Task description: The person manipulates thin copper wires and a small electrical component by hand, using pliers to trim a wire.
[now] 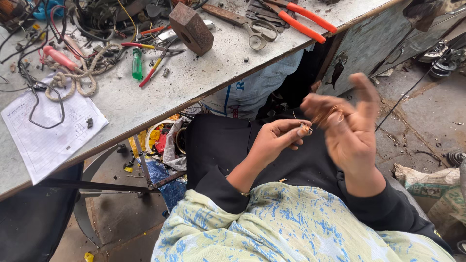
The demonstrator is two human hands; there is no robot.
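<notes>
Copper wire [326, 115] runs between both hands: left hand [274, 140] pinches a small coil [305, 130] steady, while right hand [349, 128], fingers half open and blurred, loops it.

I see a grey worn workbench [204, 82]; on it lie a printed paper sheet [48, 131], a coiled rope [80, 77], a small green bottle [137, 65], a rusty metal block [191, 28], scissors [250, 28], orange-handled pliers [303, 19]; tangled wires [73, 22] at the far edge.
</notes>
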